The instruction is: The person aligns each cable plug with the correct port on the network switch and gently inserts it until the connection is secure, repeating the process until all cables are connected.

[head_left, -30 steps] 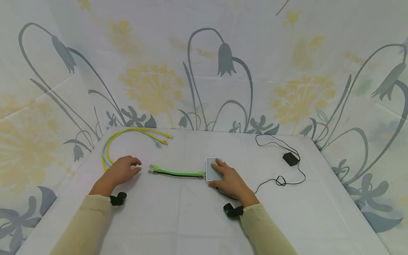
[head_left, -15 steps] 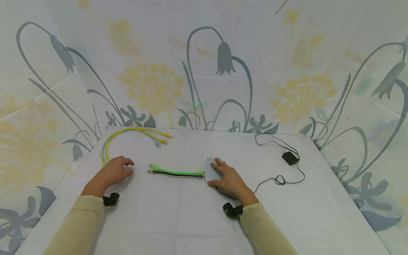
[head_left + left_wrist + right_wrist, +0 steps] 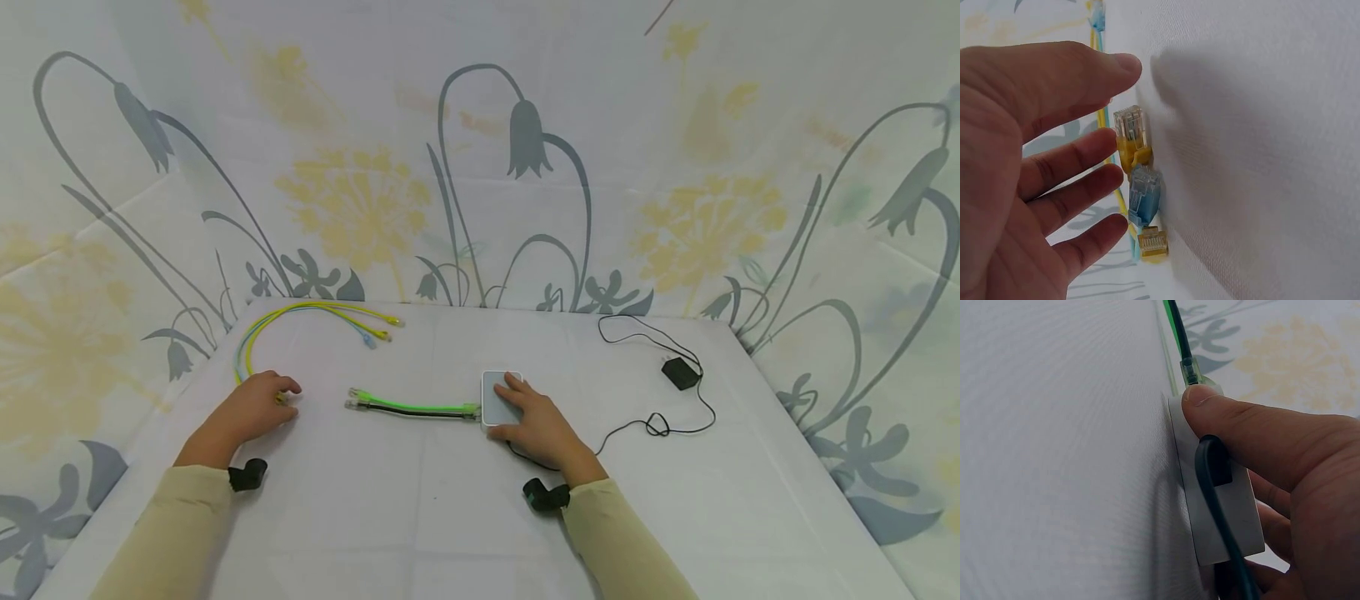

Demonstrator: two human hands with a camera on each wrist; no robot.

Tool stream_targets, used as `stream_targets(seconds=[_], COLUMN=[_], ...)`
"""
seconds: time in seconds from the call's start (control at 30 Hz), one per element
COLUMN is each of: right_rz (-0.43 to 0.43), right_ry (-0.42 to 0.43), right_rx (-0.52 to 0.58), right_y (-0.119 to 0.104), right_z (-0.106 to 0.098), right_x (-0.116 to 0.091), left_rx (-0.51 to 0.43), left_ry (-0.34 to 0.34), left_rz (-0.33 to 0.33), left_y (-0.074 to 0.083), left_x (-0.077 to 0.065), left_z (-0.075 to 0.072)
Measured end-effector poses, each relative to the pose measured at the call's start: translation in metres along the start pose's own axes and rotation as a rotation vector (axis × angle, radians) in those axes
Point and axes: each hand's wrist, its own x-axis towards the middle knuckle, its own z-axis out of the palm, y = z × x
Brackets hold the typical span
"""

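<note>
Above the tabletop, my left hand (image 3: 247, 410) is spread with its thumb apart from the fingers. Right beside its fingertips, the left wrist view shows a yellow network plug (image 3: 1134, 150), a light-blue plug (image 3: 1145, 199) and a second yellow plug (image 3: 1154, 245). My right hand (image 3: 546, 425) grips a small white network box (image 3: 497, 408) with a grey top, thumb on the near side and fingers over the top. Short green (image 3: 420, 407) and black (image 3: 408, 412) network cables run from its left side. A black cord (image 3: 1222, 531) plugs into its near face.
Yellow cables (image 3: 288, 310) and a light-blue one curve together at the back left, their far plugs (image 3: 393, 320) pointing right. A black power adapter (image 3: 680, 373) lies at the right, its thin cord looped across the white table (image 3: 450, 517). Floral cloth walls surround the table.
My left hand has moved left and slightly down, to the near ends of the yellow and blue cables. The right hand keeps its hold on the network box.
</note>
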Motion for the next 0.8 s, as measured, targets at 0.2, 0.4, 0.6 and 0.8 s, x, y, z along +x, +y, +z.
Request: stream_targets(seconds=[0.2, 0.4, 0.6, 0.8], right_rz=[0.000, 0.002, -0.002, 0.007], right_ry=[-0.001, -0.006, -0.004, -0.009], right_rx=[-0.004, -0.003, -0.009, -0.002], right_y=[-0.0022, -0.0037, -0.0039, -0.0042], right_z=[-0.0013, -0.0024, -0.0031, -0.0037], right_x=[-0.0005, -0.0012, -0.0015, -0.0018], left_rx=[0.035, 0.059, 0.091, 0.115], left_ry=[-0.024, -0.022, -0.004, -0.001], left_rz=[-0.029, -0.037, -0.032, -0.042], left_y=[0.0004, -0.0016, -0.0007, 0.0013], left_x=[-0.0013, -0.0025, -0.0007, 0.0038], left_z=[-0.0011, -0.0011, -0.0003, 0.0014])
